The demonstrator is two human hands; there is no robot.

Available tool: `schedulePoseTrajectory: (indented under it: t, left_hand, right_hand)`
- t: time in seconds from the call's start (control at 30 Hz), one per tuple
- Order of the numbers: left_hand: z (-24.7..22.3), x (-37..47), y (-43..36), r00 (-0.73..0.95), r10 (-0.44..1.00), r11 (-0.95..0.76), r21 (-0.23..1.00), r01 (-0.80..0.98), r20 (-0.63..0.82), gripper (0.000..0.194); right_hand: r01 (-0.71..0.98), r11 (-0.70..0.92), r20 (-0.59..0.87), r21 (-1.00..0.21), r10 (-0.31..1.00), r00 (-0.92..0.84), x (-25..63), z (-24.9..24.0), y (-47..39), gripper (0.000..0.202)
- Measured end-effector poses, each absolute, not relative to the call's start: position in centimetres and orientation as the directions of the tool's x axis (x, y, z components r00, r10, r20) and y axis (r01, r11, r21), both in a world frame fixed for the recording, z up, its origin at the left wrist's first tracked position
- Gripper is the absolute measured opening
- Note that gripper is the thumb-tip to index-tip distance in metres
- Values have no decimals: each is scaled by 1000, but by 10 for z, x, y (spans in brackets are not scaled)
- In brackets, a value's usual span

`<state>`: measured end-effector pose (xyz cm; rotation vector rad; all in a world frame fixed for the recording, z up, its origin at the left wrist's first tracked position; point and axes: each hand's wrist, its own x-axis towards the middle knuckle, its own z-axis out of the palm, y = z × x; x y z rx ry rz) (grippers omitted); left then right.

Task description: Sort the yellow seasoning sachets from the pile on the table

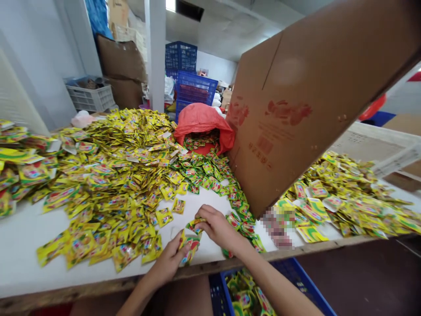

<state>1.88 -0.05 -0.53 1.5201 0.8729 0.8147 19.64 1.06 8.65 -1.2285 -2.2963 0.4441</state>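
Note:
Over the front edge of the white table [213,197], my left hand [168,262] grips a printed pouch [190,251], its thumb across the front. The pouch's upper end looks open. My right hand [217,227] is just above it, fingers closed on a small green-and-yellow packet [194,224] at the pouch's mouth. Fingers hide part of that packet. Beyond my hands lie a heap of small yellow packets [128,188] on the left and a band of green packets [210,169]. The green ones spread from a red plastic sack [204,115] lying on its side.
A big cardboard panel [286,96] leans at right, with more yellow pouches [315,210] beyond it. A pixelated patch covers something there. Below the table edge is a blue crate [309,285] of filled pouches [246,298]. Blue crates [195,87] and a white post [155,57] stand behind.

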Motion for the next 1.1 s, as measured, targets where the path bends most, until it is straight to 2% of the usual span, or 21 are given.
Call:
schedulePoseTrajectory:
  t: [0.2, 0.27, 0.33, 0.43, 0.5, 0.57, 0.7, 0.8, 0.87, 0.97, 1.03, 1.1]
  left_hand:
    - [-9, 19, 0, 466, 884, -64, 997, 51, 33, 48]
    - [-10, 19, 1, 483, 874, -74, 997, 28, 51, 46]
    - [-10, 18, 2, 495, 866, -81, 997, 3, 69, 44]
    - [-9, 18, 2, 502, 860, -86, 995, -45, 97, 45]
    - [-9, 18, 2, 495, 863, -74, 994, -75, 101, 47]
    - [-9, 18, 2, 497, 863, -52, 995, -81, 86, 49]
    - [-11, 18, 2, 482, 875, -38, 999, -31, 48, 48]
    - [-15, 17, 2, 449, 892, -37, 999, -32, 48, 49]
    - [-19, 16, 3, 430, 902, -25, 999, -44, 41, 53]
    - [-24, 16, 4, 409, 913, 20, 998, -61, 7, 58]
    - [-26, 16, 4, 410, 912, 45, 996, -78, -9, 57]
    - [-26, 17, 4, 411, 911, 45, 995, -94, -3, 56]
  right_hand:
    - [759, 613, 122, -217, 789, -602, 178, 90, 13, 2]
    - [750, 640, 117, -169, 768, -629, 171, 89, 15, 1]
    - [733, 641, 144, -227, 766, -626, 168, 89, 16, 8]
    - [666, 579, 179, -471, 802, -570, 172, 92, 12, 32]
    - [620, 527, 173, -581, 824, -540, 178, 94, 9, 40]
    - [640, 509, 165, -576, 839, -519, 182, 93, 7, 37]
    - [757, 505, 201, -414, 862, -465, 177, 82, 13, 30]
    - [765, 540, 194, -351, 841, -505, 169, 74, 16, 25]
    - [730, 583, 154, -356, 807, -570, 166, 72, 12, 23]
    - [690, 588, 133, -421, 793, -595, 171, 72, 4, 35]
    - [694, 538, 180, -480, 834, -522, 175, 71, -1, 39]
    - [717, 483, 248, -503, 875, -416, 178, 66, -4, 30]
